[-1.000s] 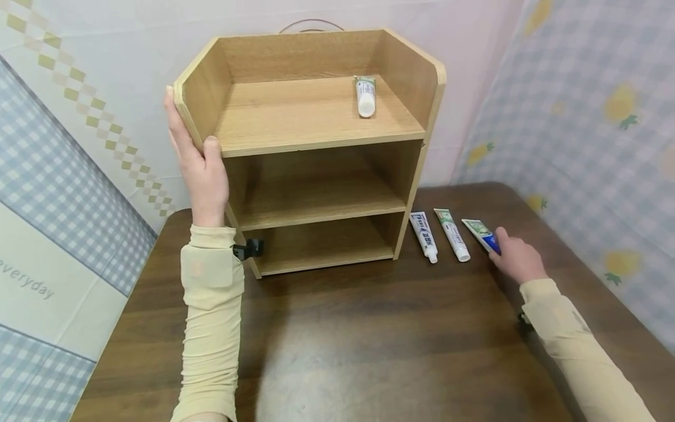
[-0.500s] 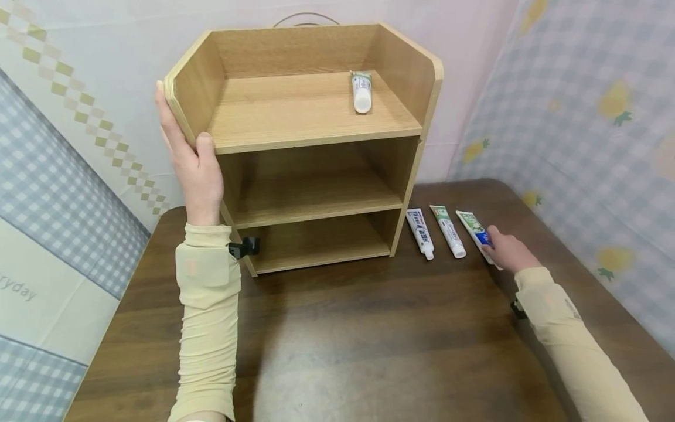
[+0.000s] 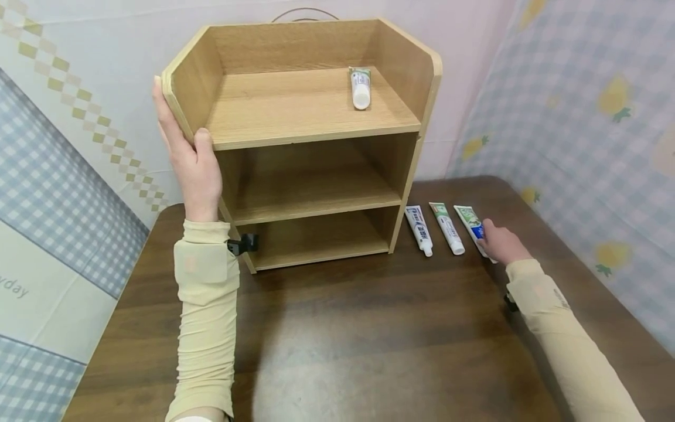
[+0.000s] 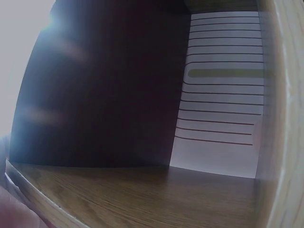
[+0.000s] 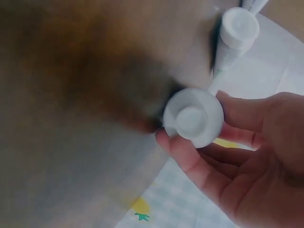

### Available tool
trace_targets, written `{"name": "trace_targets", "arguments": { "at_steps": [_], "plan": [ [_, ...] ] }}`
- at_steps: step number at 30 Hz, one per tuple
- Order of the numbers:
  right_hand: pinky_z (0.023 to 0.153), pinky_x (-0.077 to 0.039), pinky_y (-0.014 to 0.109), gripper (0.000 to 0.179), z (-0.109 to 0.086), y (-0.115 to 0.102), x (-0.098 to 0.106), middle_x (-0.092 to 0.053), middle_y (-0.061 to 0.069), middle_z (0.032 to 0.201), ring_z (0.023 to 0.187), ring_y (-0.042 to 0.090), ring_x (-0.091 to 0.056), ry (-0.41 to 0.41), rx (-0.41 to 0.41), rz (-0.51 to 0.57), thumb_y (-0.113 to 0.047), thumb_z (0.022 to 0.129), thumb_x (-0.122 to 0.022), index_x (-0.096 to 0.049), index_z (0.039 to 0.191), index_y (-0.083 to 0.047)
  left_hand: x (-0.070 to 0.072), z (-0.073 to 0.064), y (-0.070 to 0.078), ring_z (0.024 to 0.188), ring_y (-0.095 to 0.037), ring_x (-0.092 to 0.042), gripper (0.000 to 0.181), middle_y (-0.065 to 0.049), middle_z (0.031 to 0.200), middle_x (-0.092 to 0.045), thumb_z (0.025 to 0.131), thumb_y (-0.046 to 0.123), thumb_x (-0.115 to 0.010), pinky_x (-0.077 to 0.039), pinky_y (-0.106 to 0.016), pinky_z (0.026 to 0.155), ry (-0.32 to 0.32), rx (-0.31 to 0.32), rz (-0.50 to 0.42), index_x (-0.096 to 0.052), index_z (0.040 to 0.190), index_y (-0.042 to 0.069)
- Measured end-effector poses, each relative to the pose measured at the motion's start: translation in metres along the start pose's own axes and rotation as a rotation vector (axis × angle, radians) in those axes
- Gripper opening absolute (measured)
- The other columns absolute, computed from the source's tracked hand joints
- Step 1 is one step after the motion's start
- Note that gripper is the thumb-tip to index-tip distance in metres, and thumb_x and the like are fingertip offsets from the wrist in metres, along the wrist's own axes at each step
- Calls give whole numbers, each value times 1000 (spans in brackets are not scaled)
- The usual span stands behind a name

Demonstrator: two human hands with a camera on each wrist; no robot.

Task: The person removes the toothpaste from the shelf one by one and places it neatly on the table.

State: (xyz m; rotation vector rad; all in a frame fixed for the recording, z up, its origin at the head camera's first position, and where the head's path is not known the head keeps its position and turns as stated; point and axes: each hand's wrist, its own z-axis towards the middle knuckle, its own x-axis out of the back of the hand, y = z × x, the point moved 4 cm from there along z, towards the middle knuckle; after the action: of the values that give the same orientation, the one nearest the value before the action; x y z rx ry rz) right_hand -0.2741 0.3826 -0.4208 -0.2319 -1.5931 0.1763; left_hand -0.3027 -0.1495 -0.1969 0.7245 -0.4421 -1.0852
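My left hand point(image 3: 192, 167) grips the left side panel of a small wooden shelf point(image 3: 316, 132), its thumb at the front edge and its fingers along the outer side. On the right, my right hand point(image 3: 503, 241) pinches the lower part of a green, white and blue toothpaste tube point(image 3: 468, 218), which lies on the table. In the right wrist view, the tube's round white cap end point(image 5: 192, 118) sits between thumb and fingers. Just left lie a green and white toothpaste tube point(image 3: 447, 228) and a blue and white one point(image 3: 419, 230), side by side.
Another toothpaste tube point(image 3: 361, 88) lies on the shelf's top level, cap toward me. Two lower compartments face forward. The brown table point(image 3: 369, 334) carries the shelf. Patterned cloth point(image 3: 575, 117) hangs behind and at both sides.
My right hand has shifted left with the tube, turning it into line with the other two and nearer to them. The left hand keeps its hold; the head view has shifted slightly.
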Motion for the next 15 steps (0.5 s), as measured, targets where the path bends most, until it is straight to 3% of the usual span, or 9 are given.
{"name": "trace_targets", "arguments": {
  "at_steps": [7, 15],
  "plan": [
    [67, -46, 56, 30, 16, 0, 3, -57, 34, 86, 72, 44, -59, 7, 13, -20, -14, 92, -56, -35, 102, 6, 2, 1, 1, 137, 3, -28, 72, 4, 161, -23, 85, -3, -32, -22, -17, 112, 0, -14, 10, -15, 154, 6],
    [64, -45, 54, 31, 19, 4, 2, -57, 33, 85, 71, 44, -59, 2, -3, 1, -14, 91, -57, -35, 102, 5, 0, -1, 2, 138, 4, -27, 72, 5, 161, -22, 86, -3, -32, -22, -17, 112, -14, -8, 19, -15, 155, 7]
  ]
}}
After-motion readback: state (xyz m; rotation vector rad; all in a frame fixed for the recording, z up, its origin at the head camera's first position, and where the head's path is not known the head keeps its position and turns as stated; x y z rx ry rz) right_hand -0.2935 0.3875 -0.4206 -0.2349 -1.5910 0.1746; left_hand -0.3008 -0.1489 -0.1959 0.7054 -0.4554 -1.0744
